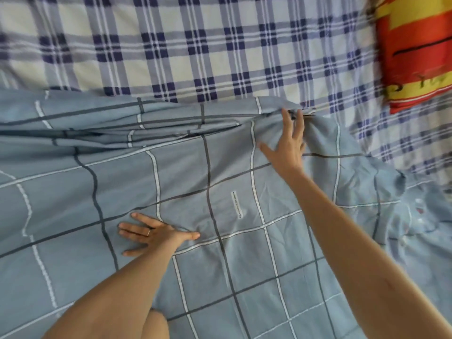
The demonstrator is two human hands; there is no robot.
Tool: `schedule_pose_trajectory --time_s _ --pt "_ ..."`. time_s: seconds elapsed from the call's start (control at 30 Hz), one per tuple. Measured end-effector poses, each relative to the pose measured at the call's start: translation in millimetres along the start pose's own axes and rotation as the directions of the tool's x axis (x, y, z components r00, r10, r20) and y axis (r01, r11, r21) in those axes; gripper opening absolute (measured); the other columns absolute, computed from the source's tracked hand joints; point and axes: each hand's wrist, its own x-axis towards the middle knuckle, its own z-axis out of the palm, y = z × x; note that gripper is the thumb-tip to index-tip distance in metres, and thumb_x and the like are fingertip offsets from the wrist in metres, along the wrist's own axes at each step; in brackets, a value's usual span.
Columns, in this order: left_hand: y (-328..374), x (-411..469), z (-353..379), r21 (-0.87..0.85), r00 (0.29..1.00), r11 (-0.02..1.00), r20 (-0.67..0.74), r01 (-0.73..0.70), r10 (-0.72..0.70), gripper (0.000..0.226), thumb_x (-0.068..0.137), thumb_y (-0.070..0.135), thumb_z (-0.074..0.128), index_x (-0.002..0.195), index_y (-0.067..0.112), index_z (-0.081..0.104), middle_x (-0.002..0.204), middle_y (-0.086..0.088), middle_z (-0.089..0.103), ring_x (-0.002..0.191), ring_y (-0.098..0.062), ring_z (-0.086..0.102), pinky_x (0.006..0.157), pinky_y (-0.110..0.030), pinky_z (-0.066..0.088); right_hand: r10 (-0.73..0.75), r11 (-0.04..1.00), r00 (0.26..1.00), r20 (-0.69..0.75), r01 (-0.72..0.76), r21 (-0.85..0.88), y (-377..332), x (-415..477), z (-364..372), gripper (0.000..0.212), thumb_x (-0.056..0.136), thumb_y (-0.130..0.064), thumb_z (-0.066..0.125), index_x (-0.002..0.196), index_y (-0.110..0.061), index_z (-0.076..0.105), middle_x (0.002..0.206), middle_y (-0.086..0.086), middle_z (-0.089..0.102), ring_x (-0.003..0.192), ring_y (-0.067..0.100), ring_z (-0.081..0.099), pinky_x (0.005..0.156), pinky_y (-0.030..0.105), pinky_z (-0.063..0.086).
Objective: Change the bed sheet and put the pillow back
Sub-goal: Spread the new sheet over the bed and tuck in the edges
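Blue sheet (190,172) spread over the near side, bunched into folds along its far edge. Under it and past it, checked sheet (195,45), lying flat. Red and yellow pillow (415,57) on the checked sheet, far right, apart from the blue sheet. Right hand (288,148) loose, fingers straight, tips on the bunched folds. Left hand (156,234) flat, fingers wide, pressing on the blue sheet. Ring (148,232) on one left finger.

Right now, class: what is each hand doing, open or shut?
Left hand: open, flat on the sheet.
Right hand: open, fingers at the sheet's bunched edge.
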Motion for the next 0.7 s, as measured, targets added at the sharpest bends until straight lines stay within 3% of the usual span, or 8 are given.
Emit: schedule_pose_trajectory --time_s 0.13,0.2,0.23,0.3,0.33,0.37,0.47,0.7 --pt "-2.4 -7.8 -5.4 0.023 1.000 1.000 0.028 -0.006 0.006 0.181 0.023 0.068 0.085 0.126 0.005 -0.050 0.138 -0.027 -0.046 0.134 -0.038 -0.038 0.108 -0.068 -0.001 0.032 0.967 0.996 0.082 -0.010 -0.256 11.0 -85.7 35.6 0.101 0.080 -0.053 0.065 0.152 -0.030 -0.001 0.158 0.013 -0.012 0.145 0.038 -0.009 0.110 0.066 0.000" --pt "-5.0 -8.2 -4.1 0.014 1.000 1.000 0.026 -0.016 0.016 0.181 0.024 0.067 0.086 0.124 0.006 -0.052 0.135 -0.026 -0.049 0.131 -0.038 -0.041 0.107 -0.068 -0.003 -0.289 0.864 0.913 0.289 0.379 -0.332 31.4 -115.4 49.4 0.094 0.078 -0.064 0.056 0.151 -0.030 0.008 0.159 0.014 -0.001 0.144 0.043 0.003 0.106 0.074 0.010" --pt "-6.5 -7.1 -2.3 0.013 1.000 1.000 0.018 -0.025 0.025 0.180 0.024 0.067 0.086 0.123 0.006 -0.053 0.134 -0.025 -0.051 0.130 -0.037 -0.043 0.107 -0.069 -0.003 -0.514 0.651 0.714 0.475 0.686 -0.326 45.0 -124.6 54.2 0.089 0.076 -0.068 0.050 0.150 -0.033 0.013 0.159 0.011 0.008 0.143 0.044 0.012 0.101 0.077 0.019" --pt "-7.7 -6.1 0.4 0.010 0.999 0.999 0.000 -0.033 0.033 0.181 0.024 0.067 0.086 0.120 0.007 -0.055 0.133 -0.024 -0.053 0.129 -0.037 -0.044 0.106 -0.069 -0.003 -0.583 0.151 0.264 0.768 0.965 -0.216 69.5 -113.3 51.9 0.082 0.075 -0.072 0.036 0.148 -0.040 0.015 0.159 -0.001 0.017 0.142 0.042 0.020 0.097 0.077 0.023" --pt "-8.0 -5.5 1.8 0.009 0.999 0.999 -0.016 -0.037 0.037 0.181 0.023 0.068 0.085 0.118 0.007 -0.056 0.132 -0.025 -0.053 0.129 -0.038 -0.043 0.106 -0.069 -0.003 -0.500 0.050 0.228 0.836 0.971 -0.234 74.0 -96.6 44.6 0.084 0.074 -0.074 0.032 0.148 -0.044 0.006 0.160 -0.007 0.012 0.143 0.041 0.017 0.098 0.078 0.019" --pt "-9.5 -5.3 5.8 0.008 0.998 0.999 -0.032 -0.044 0.045 0.181 0.022 0.069 0.085 0.115 0.007 -0.058 0.132 -0.025 -0.053 0.130 -0.038 -0.043 0.107 -0.070 -0.002 -0.454 0.077 0.323 0.830 0.943 -0.325 77.4 -73.0 33.8 0.087 0.074 -0.079 0.028 0.146 -0.048 -0.010 0.160 -0.010 0.001 0.144 0.042 0.009 0.099 0.080 0.013" --pt "-11.9 1.0 17.4 0.026 0.993 0.997 -0.089 -0.074 0.076 0.180 0.021 0.070 0.083 0.108 0.007 -0.061 0.130 -0.027 -0.053 0.129 -0.041 -0.042 0.105 -0.071 -0.001 -0.202 0.526 0.835 0.512 0.534 -0.662 81.6 20.1 -3.7 0.089 0.075 -0.086 0.021 0.132 -0.051 -0.038 0.155 -0.014 -0.026 0.145 0.037 -0.012 0.101 0.079 0.006" --pt "-13.5 -4.6 25.6 0.061 0.978 0.996 -0.197 -0.061 0.072 0.179 0.024 0.072 0.082 0.119 0.009 -0.055 0.130 -0.026 -0.054 0.128 -0.039 -0.044 0.106 -0.069 0.000 0.113 0.681 0.914 0.389 0.214 -0.701 75.7 52.5 -11.8 0.091 0.084 -0.075 0.035 0.150 -0.034 -0.011 0.160 -0.005 -0.008 0.145 0.039 -0.009 0.104 0.075 0.009"
